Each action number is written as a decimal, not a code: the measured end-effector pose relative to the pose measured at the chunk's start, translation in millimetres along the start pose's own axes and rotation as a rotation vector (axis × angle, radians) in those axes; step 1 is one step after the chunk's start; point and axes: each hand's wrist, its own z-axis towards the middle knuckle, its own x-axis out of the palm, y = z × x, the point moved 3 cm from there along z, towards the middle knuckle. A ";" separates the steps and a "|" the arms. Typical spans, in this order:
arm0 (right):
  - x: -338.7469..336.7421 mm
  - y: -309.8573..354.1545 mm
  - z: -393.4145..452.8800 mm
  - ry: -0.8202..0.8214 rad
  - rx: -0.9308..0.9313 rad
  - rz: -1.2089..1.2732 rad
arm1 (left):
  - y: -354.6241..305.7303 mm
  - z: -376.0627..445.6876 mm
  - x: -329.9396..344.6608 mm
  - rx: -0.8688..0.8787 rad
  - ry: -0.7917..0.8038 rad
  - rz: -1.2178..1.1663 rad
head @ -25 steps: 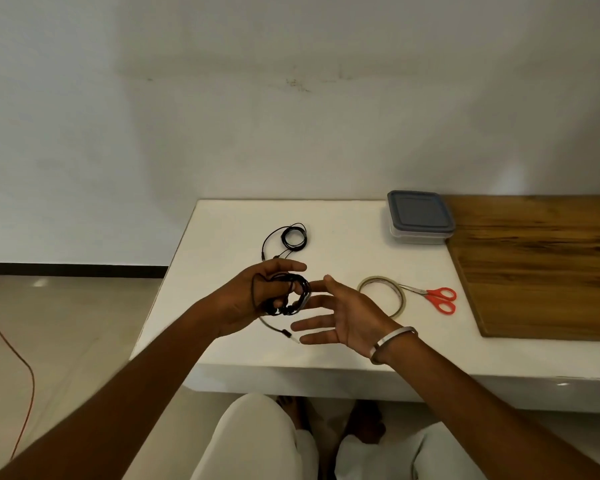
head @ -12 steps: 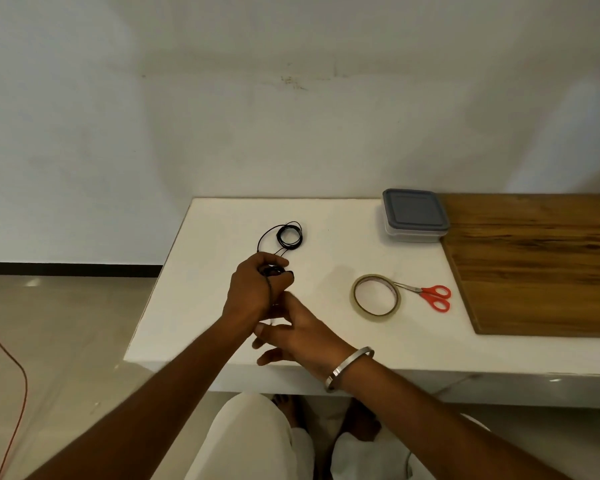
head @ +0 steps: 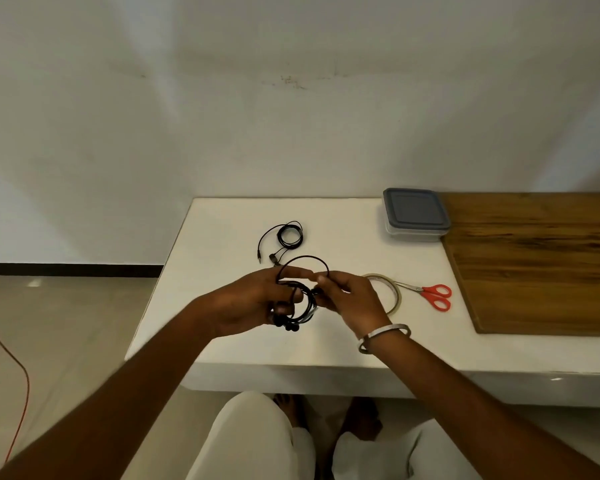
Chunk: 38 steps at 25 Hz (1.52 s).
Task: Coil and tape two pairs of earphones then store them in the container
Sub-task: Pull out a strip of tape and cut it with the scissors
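My left hand (head: 253, 299) holds a black earphone coil (head: 303, 308) wound around its fingers, above the white table (head: 326, 233). The earbuds dangle below the coil. My right hand (head: 352, 296) pinches the free cable, which arcs in a loop (head: 303, 258) over both hands. A second pair of black earphones (head: 286, 237) lies coiled on the table farther back, its plug end trailing left. A roll of clear tape (head: 394, 289) lies partly hidden behind my right hand. The container (head: 415, 213) with a grey lid stands shut at the back.
Red-handled scissors (head: 430, 295) lie right of the tape. A wooden board (head: 541, 261) covers the table's right side. A white wall rises behind the table. A red cable (head: 21, 375) runs across the floor at left. My knees are under the table's front edge.
My right hand came up from under my left hand to its right side and now pinches the cable, drawing a new loop over the hands. The coil on my left fingers shows again.
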 end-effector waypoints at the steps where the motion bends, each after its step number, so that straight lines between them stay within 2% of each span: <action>1: 6.9 0.0 -2.3 0.043 0.048 0.095 | 0.4 4.8 3.0 0.021 -0.070 0.083; 4: 19.4 1.2 -7.9 0.140 0.139 0.216 | 3.3 13.8 -2.0 0.027 -0.348 0.297; 7: 20.2 -1.4 -8.3 0.190 0.218 0.333 | 8.7 14.6 -5.7 0.047 -0.408 0.387; 9: 22.8 -2.1 -7.6 0.218 0.200 0.332 | 10.2 14.5 -2.7 0.082 -0.415 0.413; 14: 24.2 -2.6 -5.0 0.230 0.128 0.299 | 7.2 16.9 2.8 0.137 -0.386 0.432; 19: 21.5 -7.2 0.0 0.093 0.153 0.170 | 2.2 14.5 6.2 0.136 -0.333 0.472; 21: 23.0 -7.2 0.1 0.082 0.168 0.156 | 1.8 14.5 2.8 0.135 -0.348 0.430; 25: 28.7 -3.8 -2.6 0.185 0.149 0.260 | 4.6 15.1 -4.7 0.182 -0.357 0.341; 33: 24.9 0.6 -2.6 0.086 0.096 0.044 | 11.4 14.4 -9.4 0.158 -0.286 0.242; 36: 20.8 -1.3 -2.0 0.104 0.115 0.048 | 14.1 10.6 -11.5 0.111 -0.210 0.140; 38: 19.4 -3.5 -3.0 0.177 0.128 0.102 | 17.1 9.3 -13.4 0.073 -0.158 0.043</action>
